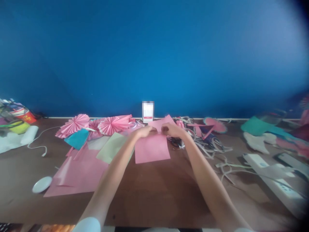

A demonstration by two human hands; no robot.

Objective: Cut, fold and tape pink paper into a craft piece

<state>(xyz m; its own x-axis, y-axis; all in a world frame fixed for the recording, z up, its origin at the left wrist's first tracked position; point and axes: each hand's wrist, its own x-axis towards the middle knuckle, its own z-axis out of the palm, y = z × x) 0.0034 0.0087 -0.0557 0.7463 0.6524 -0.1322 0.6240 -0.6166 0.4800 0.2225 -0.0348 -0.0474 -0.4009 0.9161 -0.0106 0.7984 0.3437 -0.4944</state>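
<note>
A pink sheet of paper (152, 149) lies at the middle of the table, its near edge toward me. At its far edge, my left hand (146, 130) has its fingers closed on the paper. Close beside it, my right hand (174, 130) pinches the same edge, fingers curled. Beyond both hands more pink paper (167, 120) sticks up at an angle; whether it belongs to the same sheet I cannot tell. The fingertips are partly hidden and blurred. A phone (148, 111) stands upright just behind the hands, its screen lit.
Pleated pink paper fans (111, 125) lie at the back left, above a pale green sheet (112, 148) and a large pink sheet (79, 174). Tangled white cables (205, 145) spread to the right, near a power strip (272, 174). A white round object (42, 184) sits at left.
</note>
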